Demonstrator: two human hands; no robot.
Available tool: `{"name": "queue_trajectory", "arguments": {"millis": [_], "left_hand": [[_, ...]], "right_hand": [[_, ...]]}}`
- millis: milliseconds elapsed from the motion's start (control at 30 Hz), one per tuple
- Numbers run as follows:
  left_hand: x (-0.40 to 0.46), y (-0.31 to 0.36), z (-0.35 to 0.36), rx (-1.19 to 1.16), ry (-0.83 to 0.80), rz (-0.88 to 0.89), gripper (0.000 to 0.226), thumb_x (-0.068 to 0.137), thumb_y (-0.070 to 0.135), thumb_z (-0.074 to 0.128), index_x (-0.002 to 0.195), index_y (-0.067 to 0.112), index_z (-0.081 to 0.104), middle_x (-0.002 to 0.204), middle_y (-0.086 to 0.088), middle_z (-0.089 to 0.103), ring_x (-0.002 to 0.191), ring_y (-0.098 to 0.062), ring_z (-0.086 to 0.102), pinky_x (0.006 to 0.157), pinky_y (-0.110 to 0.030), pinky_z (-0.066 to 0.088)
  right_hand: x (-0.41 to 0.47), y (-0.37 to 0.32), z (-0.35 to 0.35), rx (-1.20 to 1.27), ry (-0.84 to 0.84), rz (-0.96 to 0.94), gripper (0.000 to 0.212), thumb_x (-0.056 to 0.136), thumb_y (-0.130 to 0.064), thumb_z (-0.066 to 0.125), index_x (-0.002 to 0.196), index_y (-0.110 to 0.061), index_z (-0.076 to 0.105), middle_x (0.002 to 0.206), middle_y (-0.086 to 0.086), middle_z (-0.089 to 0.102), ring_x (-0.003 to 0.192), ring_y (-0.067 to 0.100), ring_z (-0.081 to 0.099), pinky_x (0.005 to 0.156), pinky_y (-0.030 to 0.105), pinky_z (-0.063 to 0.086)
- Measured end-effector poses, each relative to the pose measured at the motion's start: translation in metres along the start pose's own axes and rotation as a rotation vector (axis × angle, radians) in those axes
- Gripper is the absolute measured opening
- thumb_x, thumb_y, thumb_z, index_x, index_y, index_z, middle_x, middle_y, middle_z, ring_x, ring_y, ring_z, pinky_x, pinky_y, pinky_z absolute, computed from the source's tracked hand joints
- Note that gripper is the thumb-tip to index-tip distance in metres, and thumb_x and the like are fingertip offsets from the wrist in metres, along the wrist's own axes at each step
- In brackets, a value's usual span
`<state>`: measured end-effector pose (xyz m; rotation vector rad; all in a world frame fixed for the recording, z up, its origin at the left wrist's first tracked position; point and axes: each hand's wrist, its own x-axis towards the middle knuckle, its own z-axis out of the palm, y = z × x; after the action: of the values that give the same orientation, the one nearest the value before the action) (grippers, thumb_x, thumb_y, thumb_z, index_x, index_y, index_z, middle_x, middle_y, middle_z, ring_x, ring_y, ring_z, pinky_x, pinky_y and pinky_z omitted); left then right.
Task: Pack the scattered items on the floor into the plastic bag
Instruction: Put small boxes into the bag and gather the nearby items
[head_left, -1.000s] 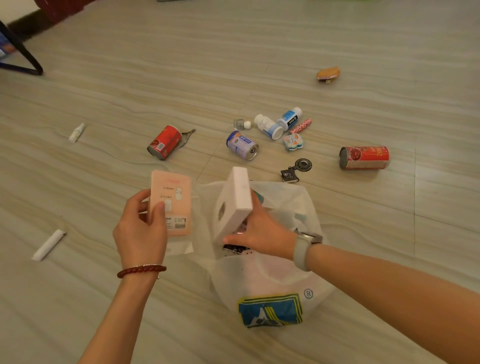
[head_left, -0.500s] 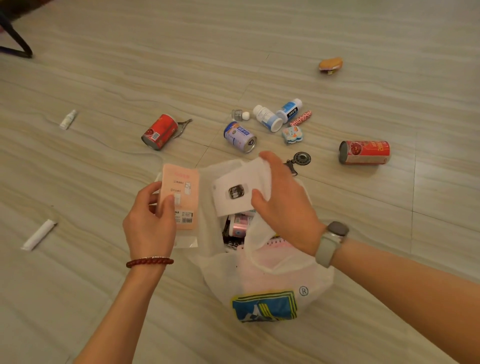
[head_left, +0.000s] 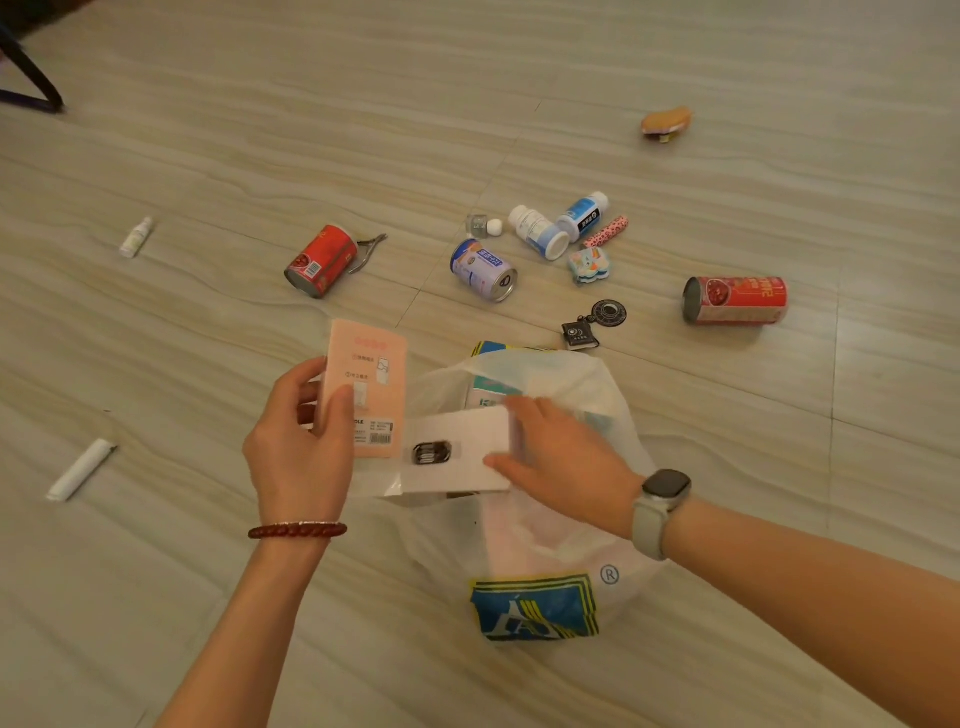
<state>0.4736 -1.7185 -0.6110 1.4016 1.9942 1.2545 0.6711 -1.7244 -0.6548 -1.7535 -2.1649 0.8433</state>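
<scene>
Lying on floor (head_left: 208, 597), white plastic bag (head_left: 561, 535), mouth agape; teal-white box (head_left: 491, 389) visible inside. Right hand (head_left: 563, 462) grips white box (head_left: 457, 452) flat over bag mouth. Left hand (head_left: 301, 457) clamped on pink packet (head_left: 371, 384), just left of bag. Cans, bottles scattered beyond.

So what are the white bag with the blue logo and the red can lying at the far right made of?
The white bag with the blue logo looks like thin, semi-translucent plastic: it crumples and its contents show faintly through. The red can at the far right seems metal under a glossy printed label, judging by its dull silvery end rim.
</scene>
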Motion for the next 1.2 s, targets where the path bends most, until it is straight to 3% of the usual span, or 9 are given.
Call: {"name": "queue_trajectory", "arguments": {"millis": [200,267,367,500,767,867,1000,1100,1200], "left_hand": [[-0.011,-0.003,0.014,-0.01,-0.225,0.008,0.023,0.083,0.011,0.06,0.102,0.024,0.058,0.08,0.011,0.06,0.075,-0.001,0.058,0.057,-0.012,0.048],[-0.019,-0.004,0.021,-0.06,-0.318,-0.004,0.022,0.082,0.01,0.062,0.096,0.026,0.058,0.081,0.009,0.062,0.077,-0.004,0.061,0.062,-0.015,0.05],[-0.029,0.002,0.033,-0.172,-0.431,-0.061,0.026,0.081,0.011,0.064,0.09,0.034,0.055,0.082,0.003,0.066,0.077,-0.009,0.064,0.06,-0.018,0.053],[-0.036,0.013,0.055,-0.272,-0.546,-0.173,0.024,0.079,0.008,0.066,0.087,0.027,0.053,0.083,0.0,0.067,0.077,-0.012,0.064,0.058,-0.012,0.051],[-0.059,0.016,0.077,0.606,-0.871,0.524,0.031,0.092,0.037,0.042,0.12,0.029,0.053,0.131,0.013,0.051,0.125,-0.015,0.035,0.097,-0.034,0.025],[-0.05,0.003,0.065,0.533,-0.515,0.588,0.033,0.081,0.035,0.042,0.104,0.023,0.062,0.119,-0.001,0.061,0.112,-0.026,0.049,0.088,-0.043,0.033],[-0.025,-0.016,0.04,0.72,-0.14,0.423,0.055,0.077,0.039,0.053,0.127,0.018,0.045,0.138,-0.019,0.042,0.129,-0.035,0.029,0.095,-0.055,0.025],[0.006,-0.032,0.032,0.819,-0.36,0.061,0.078,0.083,0.056,0.049,0.144,0.023,0.013,0.153,-0.016,0.013,0.14,-0.036,0.01,0.108,-0.057,0.013],[0.023,-0.045,0.025,0.263,-0.585,-0.429,0.085,0.081,0.047,0.057,0.145,0.021,0.006,0.151,-0.016,0.021,0.125,-0.036,0.042,0.099,-0.044,0.04]], "right_hand": [[-0.017,0.033,-0.011,-0.579,-0.022,-0.169,0.071,0.076,-0.061,0.032,0.133,-0.018,0.039,0.101,0.005,0.07,0.114,0.029,0.056,0.103,0.069,0.015],[-0.017,0.042,-0.026,-0.532,-0.086,-0.236,0.056,0.084,-0.057,0.037,0.129,-0.023,0.042,0.108,0.002,0.067,0.118,0.023,0.051,0.11,0.063,0.008],[-0.022,0.052,-0.046,-0.205,0.121,-0.28,0.048,0.082,-0.05,0.035,0.093,-0.014,0.065,0.081,0.004,0.065,0.085,0.027,0.059,0.086,0.04,0.046],[-0.029,0.067,-0.074,0.098,0.425,-0.142,0.046,0.083,-0.043,0.033,0.079,-0.005,0.061,0.073,-0.004,0.05,0.071,0.017,0.047,0.066,0.022,0.033],[-0.035,0.069,-0.076,0.071,0.457,-0.159,0.04,0.086,-0.036,0.031,0.076,-0.007,0.056,0.071,-0.002,0.047,0.068,0.013,0.041,0.062,0.026,0.032],[-0.038,0.064,-0.075,-0.116,0.41,-0.258,0.032,0.086,-0.029,0.035,0.077,-0.009,0.057,0.069,0.003,0.054,0.07,0.016,0.045,0.068,0.028,0.032],[-0.048,0.057,-0.064,-0.424,0.229,-0.382,0.036,0.085,-0.045,0.041,0.095,-0.02,0.065,0.075,-0.002,0.066,0.079,0.02,0.06,0.086,0.034,0.032],[-0.054,0.057,-0.054,-0.509,0.137,-0.437,0.042,0.085,-0.057,0.039,0.097,-0.027,0.066,0.074,-0.006,0.065,0.078,0.017,0.059,0.086,0.032,0.029],[-0.059,0.063,-0.052,-0.441,0.134,-0.453,0.042,0.087,-0.057,0.036,0.089,-0.027,0.066,0.071,-0.004,0.057,0.075,0.017,0.053,0.084,0.03,0.03]]}}
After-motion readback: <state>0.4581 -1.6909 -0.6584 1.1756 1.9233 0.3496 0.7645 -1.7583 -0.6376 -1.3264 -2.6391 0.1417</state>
